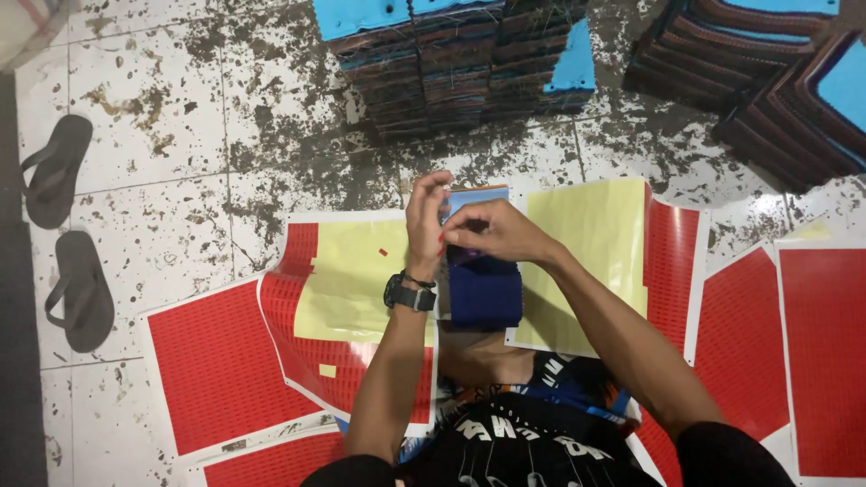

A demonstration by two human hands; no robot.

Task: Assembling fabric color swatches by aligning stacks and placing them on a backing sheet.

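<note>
Hands meet over a dark blue fabric stack [484,290] resting above the person's lap. The left hand [424,221], a black watch [410,294] on its wrist, grips the stack's top edge, while the right hand [492,230] pinches down on that edge with curled fingers. Red sticker sheets [221,365] and yellow backing paper [586,243] cover the stained tile floor [189,135]; sandals [68,230] lie well apart.
</note>
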